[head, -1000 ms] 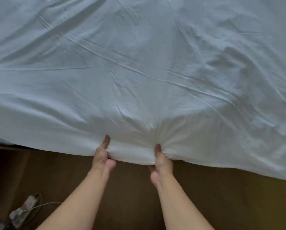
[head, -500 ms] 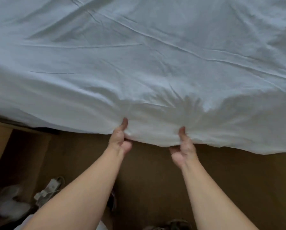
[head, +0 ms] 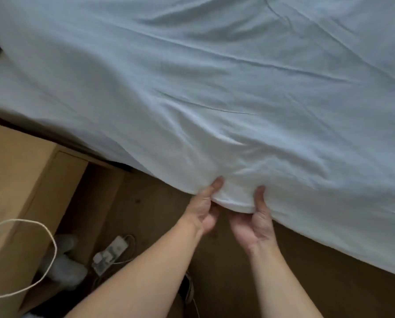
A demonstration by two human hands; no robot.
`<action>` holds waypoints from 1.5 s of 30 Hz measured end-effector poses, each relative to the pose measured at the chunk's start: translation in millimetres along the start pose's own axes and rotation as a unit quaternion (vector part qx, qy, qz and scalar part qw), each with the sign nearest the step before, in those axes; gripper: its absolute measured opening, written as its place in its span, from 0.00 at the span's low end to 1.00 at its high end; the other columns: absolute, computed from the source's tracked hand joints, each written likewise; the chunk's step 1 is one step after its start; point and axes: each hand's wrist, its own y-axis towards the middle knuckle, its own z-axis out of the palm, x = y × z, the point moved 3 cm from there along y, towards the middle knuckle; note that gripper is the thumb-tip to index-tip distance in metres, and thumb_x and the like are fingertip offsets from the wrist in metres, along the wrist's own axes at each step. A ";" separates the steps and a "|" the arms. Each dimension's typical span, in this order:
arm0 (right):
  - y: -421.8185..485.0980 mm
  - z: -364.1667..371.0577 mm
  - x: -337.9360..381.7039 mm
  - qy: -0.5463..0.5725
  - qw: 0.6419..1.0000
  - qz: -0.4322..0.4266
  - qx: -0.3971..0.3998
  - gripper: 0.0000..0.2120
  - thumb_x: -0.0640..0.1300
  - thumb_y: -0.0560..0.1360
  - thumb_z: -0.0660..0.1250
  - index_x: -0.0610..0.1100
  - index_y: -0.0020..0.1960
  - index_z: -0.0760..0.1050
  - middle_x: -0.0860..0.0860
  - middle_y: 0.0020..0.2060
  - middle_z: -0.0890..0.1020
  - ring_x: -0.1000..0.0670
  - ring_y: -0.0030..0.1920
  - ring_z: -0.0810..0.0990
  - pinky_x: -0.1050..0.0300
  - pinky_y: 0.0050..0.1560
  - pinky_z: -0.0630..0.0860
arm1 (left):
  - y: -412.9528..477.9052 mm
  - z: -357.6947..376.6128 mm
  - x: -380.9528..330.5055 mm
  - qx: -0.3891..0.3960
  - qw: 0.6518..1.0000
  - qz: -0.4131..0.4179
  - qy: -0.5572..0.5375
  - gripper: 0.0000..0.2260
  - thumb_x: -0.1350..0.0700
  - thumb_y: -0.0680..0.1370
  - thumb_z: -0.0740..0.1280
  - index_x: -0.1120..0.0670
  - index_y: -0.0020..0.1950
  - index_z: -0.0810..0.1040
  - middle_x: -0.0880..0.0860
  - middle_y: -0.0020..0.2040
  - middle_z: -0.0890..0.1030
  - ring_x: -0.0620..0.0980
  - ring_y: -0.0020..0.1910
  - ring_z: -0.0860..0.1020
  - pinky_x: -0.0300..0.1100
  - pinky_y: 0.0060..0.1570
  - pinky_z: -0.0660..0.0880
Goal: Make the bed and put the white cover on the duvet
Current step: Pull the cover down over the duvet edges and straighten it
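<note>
Head view, looking down at the near side of the bed (head: 10,92). The white cover (head: 226,92) lies spread over it and fills the upper and right parts of the frame; its surface is creased, with long folds running toward the right. Its near edge hangs past the bed side, above the brown floor (head: 318,267). Both hands hold this edge at lower centre, close beside each other but not touching. Left hand (head: 202,211): thumb on top of the fabric, fingers curled underneath, pinching the hem. Right hand (head: 258,222): same hold, thumb up on the cloth, palm turned toward the camera, fingers hidden under the edge. Between the two thumbs the fabric bunches into a small rounded fold, and short creases fan out from it into the cover. Both forearms are bare. At left, a light wooden bedside cabinet (head: 19,171) stands against the bed, with a pale cable (head: 53,246) looping off its top. On the floor beside the cabinet lies a white power strip (head: 110,251). Next to it is a pale, blurred object; what it is cannot be told.
</note>
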 end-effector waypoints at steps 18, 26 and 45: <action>94.6 184.5 -197.9 -0.007 0.998 0.034 -0.049 0.21 0.47 0.76 0.72 0.44 0.67 0.75 0.44 0.60 0.84 0.43 0.62 0.82 0.43 0.69 0.73 | 56.6 -83.8 -323.9 -0.016 0.987 0.157 -0.034 0.23 0.54 0.74 0.76 0.61 0.66 0.80 0.62 0.63 0.82 0.61 0.62 0.81 0.57 0.64 0.77; 58.0 152.2 -216.8 -0.083 0.982 0.056 -0.159 0.16 0.46 0.82 0.65 0.38 0.64 0.77 0.41 0.52 0.86 0.45 0.47 0.87 0.47 0.44 0.85 | -0.1 -121.2 -314.9 -0.061 0.988 0.129 -0.063 0.20 0.55 0.77 0.71 0.58 0.68 0.78 0.61 0.63 0.82 0.62 0.62 0.80 0.60 0.63 0.76; 38.5 163.5 -195.8 -0.204 0.950 0.099 -0.214 0.09 0.43 0.81 0.67 0.41 0.60 0.79 0.43 0.46 0.87 0.45 0.42 0.88 0.52 0.32 0.83 | -59.6 -125.0 -484.2 -0.156 0.935 0.310 -0.067 0.17 0.44 0.80 0.68 0.53 0.63 0.80 0.54 0.55 0.86 0.54 0.51 0.86 0.51 0.46 0.83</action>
